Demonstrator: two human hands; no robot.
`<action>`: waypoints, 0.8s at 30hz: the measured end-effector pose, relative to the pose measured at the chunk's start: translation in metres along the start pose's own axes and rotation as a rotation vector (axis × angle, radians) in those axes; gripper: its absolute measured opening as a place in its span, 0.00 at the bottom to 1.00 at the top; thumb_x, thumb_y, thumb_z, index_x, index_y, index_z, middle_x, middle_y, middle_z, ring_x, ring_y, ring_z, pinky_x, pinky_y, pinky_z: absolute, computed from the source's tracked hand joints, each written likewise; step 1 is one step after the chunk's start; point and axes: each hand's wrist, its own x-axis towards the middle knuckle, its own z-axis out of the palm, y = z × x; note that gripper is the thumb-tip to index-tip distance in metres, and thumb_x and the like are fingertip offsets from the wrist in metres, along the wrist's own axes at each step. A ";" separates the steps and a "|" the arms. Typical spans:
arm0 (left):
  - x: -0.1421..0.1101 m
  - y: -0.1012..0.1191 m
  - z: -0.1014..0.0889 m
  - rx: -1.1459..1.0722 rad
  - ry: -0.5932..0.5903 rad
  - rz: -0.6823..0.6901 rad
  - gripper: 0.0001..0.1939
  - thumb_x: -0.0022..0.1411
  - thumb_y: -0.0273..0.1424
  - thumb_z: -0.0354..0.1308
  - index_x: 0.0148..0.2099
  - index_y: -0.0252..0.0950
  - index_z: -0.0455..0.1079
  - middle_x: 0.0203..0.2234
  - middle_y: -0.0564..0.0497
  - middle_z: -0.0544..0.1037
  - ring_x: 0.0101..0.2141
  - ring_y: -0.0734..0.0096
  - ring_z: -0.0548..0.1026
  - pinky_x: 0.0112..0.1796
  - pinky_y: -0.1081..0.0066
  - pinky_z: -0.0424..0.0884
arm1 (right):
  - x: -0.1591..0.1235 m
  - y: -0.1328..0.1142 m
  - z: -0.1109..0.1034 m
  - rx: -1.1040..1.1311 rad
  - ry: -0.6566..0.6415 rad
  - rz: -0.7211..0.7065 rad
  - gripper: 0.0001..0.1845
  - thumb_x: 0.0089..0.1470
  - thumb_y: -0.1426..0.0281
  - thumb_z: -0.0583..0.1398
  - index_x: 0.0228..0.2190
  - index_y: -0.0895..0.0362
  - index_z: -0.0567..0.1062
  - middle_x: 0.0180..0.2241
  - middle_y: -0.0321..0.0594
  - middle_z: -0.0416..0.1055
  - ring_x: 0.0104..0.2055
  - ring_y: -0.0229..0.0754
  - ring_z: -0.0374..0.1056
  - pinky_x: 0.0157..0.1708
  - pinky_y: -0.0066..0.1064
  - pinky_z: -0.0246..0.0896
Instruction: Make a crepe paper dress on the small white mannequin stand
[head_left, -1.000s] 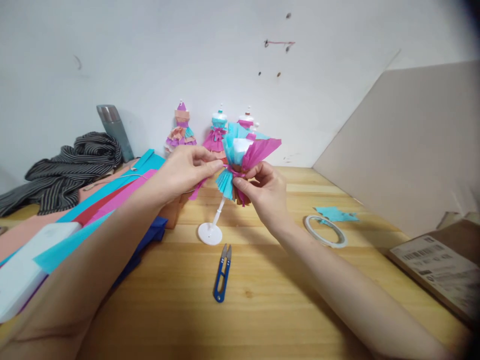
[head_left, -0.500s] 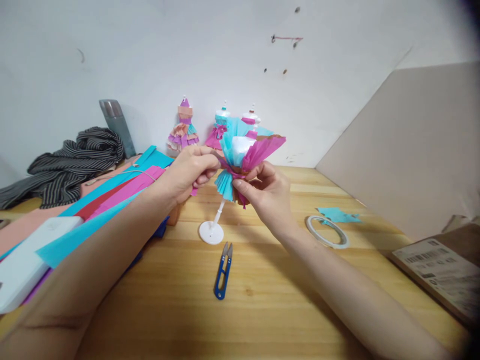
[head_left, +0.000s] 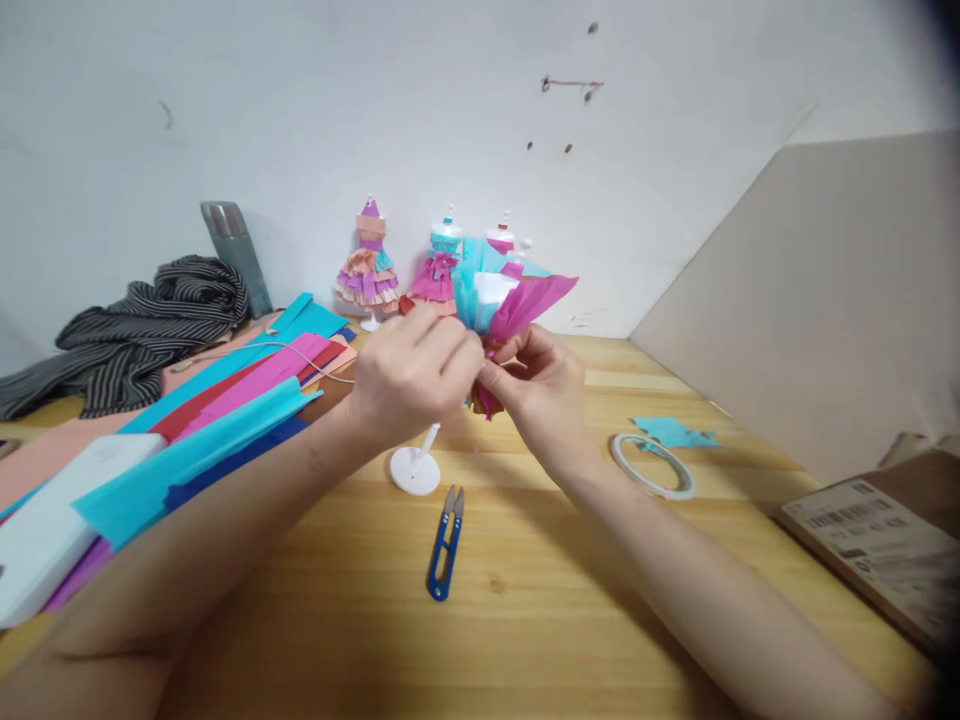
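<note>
A small white dress form on a round base (head_left: pixel 415 472) stands tilted on the table, wrapped at its middle in turquoise crepe paper (head_left: pixel 471 275) and magenta crepe paper (head_left: pixel 534 305). The paper flares upward around the white body. My right hand (head_left: pixel 544 390) pinches the gathered paper at the waist from the right, thumb in front. Closed, with its back toward me, my left hand (head_left: pixel 416 370) is at the waist from the left and hides the lower paper. Its fingertips are out of sight; earlier they held a narrow pink paper strip. Blue thread snips (head_left: pixel 445 545) lie in front of the base.
Behind stand several dressed forms, including a peach-and-purple one (head_left: pixel 369 262). Coloured paper sheets (head_left: pixel 225 400), a white device (head_left: pixel 71 520), a striped cloth (head_left: pixel 150 320) and a flask (head_left: pixel 236 255) are left. A tape roll (head_left: pixel 681 480), turquoise scrap (head_left: pixel 675 432) and cardboard box (head_left: pixel 862 550) are right.
My left hand has swung right and toward me, across the front of the waist, turning its back to me. My right hand keeps its pinch. The form's base has shifted slightly left.
</note>
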 end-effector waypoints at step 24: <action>-0.021 0.038 0.019 0.453 0.112 0.324 0.10 0.62 0.20 0.49 0.34 0.29 0.72 0.17 0.51 0.70 0.21 0.69 0.69 0.21 0.69 0.56 | 0.021 0.002 -0.014 0.141 0.171 -0.049 0.15 0.36 0.69 0.68 0.18 0.55 0.65 0.18 0.29 0.64 0.20 0.33 0.59 0.20 0.28 0.57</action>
